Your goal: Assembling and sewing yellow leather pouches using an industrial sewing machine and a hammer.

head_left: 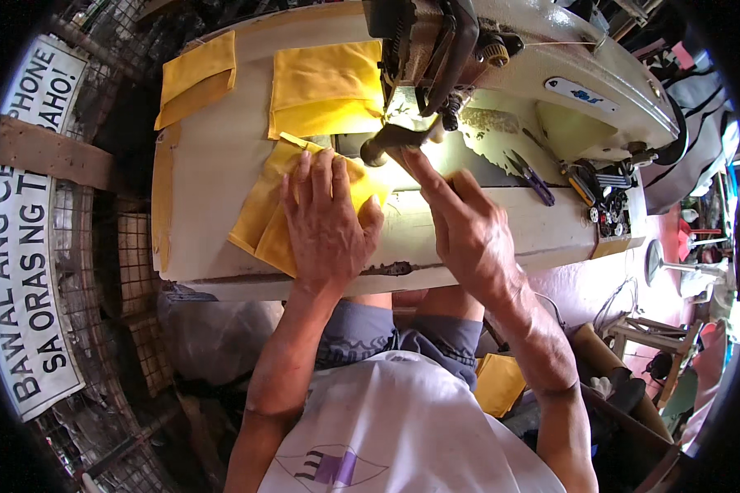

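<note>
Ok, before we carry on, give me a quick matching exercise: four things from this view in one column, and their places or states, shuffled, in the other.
Things:
1. Left hand
2. Purple-handled scissors
3. White sign
4. Sewing machine

Places or states:
A. At the picture's far left, crossed by a brown beam
B. Pale-bodied, beyond both hands
C. Spread over a yellow fabric piece
D. Lying on the worktable, to the right of the right hand

Right pairs: 1-C, 2-D, 3-A, 4-B
</note>
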